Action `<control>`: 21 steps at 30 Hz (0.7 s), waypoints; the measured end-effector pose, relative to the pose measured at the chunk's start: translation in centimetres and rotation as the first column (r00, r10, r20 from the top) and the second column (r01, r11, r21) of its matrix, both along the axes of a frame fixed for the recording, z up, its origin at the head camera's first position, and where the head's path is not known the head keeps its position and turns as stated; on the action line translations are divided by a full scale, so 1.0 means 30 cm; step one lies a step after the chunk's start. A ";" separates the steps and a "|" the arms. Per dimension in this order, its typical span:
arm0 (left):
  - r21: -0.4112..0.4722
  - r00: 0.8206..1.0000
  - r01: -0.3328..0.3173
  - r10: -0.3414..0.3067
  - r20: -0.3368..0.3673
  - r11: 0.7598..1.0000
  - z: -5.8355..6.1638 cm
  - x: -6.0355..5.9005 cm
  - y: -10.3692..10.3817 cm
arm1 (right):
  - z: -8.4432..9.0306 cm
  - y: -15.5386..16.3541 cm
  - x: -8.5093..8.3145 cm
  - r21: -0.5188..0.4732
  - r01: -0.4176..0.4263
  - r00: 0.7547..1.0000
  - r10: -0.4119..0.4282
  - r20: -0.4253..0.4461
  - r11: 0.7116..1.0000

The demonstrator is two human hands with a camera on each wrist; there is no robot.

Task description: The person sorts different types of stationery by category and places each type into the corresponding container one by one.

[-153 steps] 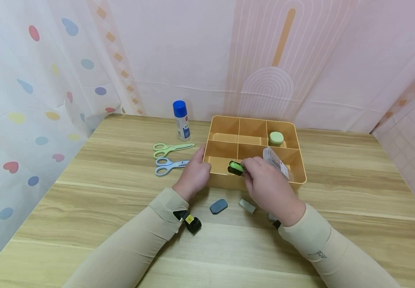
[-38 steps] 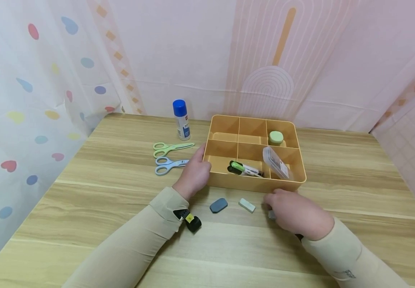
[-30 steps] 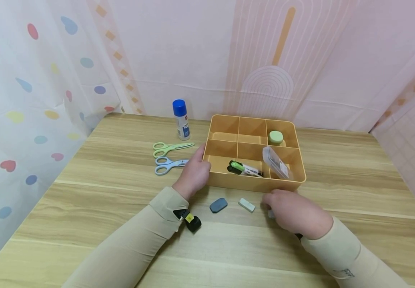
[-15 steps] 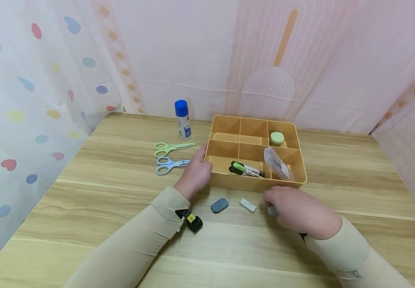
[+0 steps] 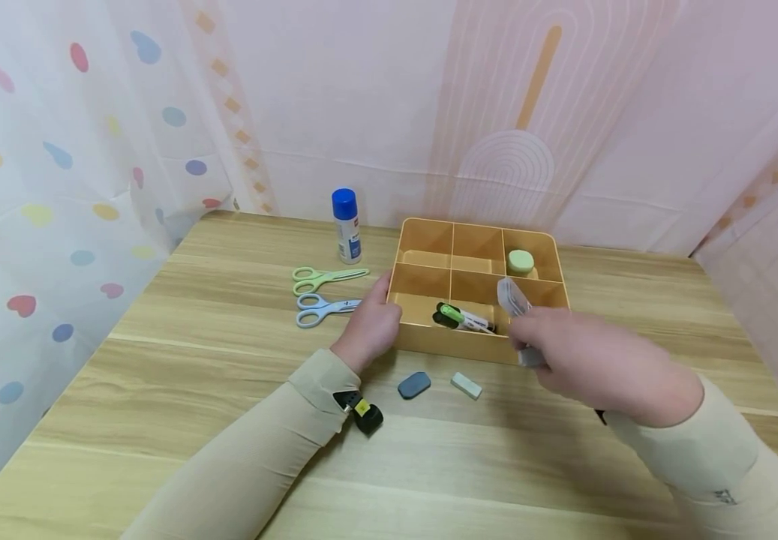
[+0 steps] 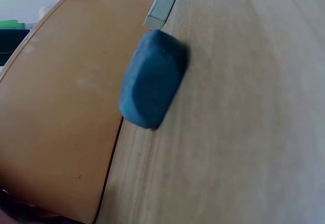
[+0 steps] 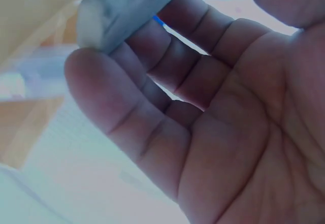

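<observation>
My left hand (image 5: 370, 326) grips the left side of an orange divided organizer box (image 5: 459, 345). My right hand (image 5: 591, 360) pinches a grey, smudged eraser (image 7: 119, 13) between thumb and fingertips, over the box's front right corner. In the head view the hand covers part of that eraser (image 5: 530, 357). A clear plastic case (image 5: 510, 296) leans in the front right compartment, partly behind the hand. Markers (image 5: 463, 318) with green and black ends lie along the front. In front of the box, a blue-grey eraser (image 5: 414, 385) and a pale green eraser (image 5: 466, 385) lie on the table.
A pale green rounded object (image 5: 520, 262) sits in the back right compartment. Left of the box lie green-handled scissors (image 5: 328, 280) and blue-handled scissors (image 5: 324, 307). Behind them stands a bottle with a blue cap (image 5: 346, 225). A patterned curtain (image 5: 389, 112) hangs behind the table.
The right hand, earlier holding a marker at the box and then reaching to the table, has lifted the grey eraser up to the box's front right. The left hand stays on the box.
</observation>
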State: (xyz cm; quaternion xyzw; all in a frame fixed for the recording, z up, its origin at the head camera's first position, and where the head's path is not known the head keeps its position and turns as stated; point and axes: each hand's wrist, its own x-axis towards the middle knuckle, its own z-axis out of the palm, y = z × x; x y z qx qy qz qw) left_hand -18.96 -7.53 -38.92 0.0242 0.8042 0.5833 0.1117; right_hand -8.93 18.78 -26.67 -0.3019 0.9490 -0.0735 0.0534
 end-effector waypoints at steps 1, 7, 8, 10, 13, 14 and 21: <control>0.000 1.000 0.000 0.000 0.000 1.000 0.000 -0.001 0.002 | 0.017 0.002 -0.010 0.003 -0.001 1.000 0.001 -0.003 1.000; -0.005 1.000 -0.002 0.002 0.000 1.000 -0.001 -0.005 0.013 | 0.102 0.008 -0.092 0.022 -0.020 1.000 0.020 -0.005 1.000; -0.006 1.000 -0.003 0.003 0.002 1.000 -0.001 -0.005 0.014 | 0.113 0.007 -0.108 0.034 -0.017 1.000 0.017 0.003 0.999; -0.006 1.000 -0.003 0.004 0.005 1.000 0.000 -0.005 0.017 | 0.131 0.005 -0.144 0.069 -0.013 1.000 0.012 0.012 0.998; -0.003 1.000 -0.004 0.004 0.011 1.000 0.001 -0.005 0.020 | 0.150 0.000 -0.201 0.099 -0.017 0.999 0.012 0.050 0.995; -0.001 1.000 -0.004 0.004 0.012 1.000 0.001 -0.005 0.022 | 0.154 -0.001 -0.220 0.102 -0.021 0.998 0.014 0.062 0.995; 0.004 1.000 -0.002 0.002 0.011 1.000 0.003 -0.002 0.027 | 0.159 -0.020 -0.347 0.155 -0.006 0.998 -0.004 0.063 0.988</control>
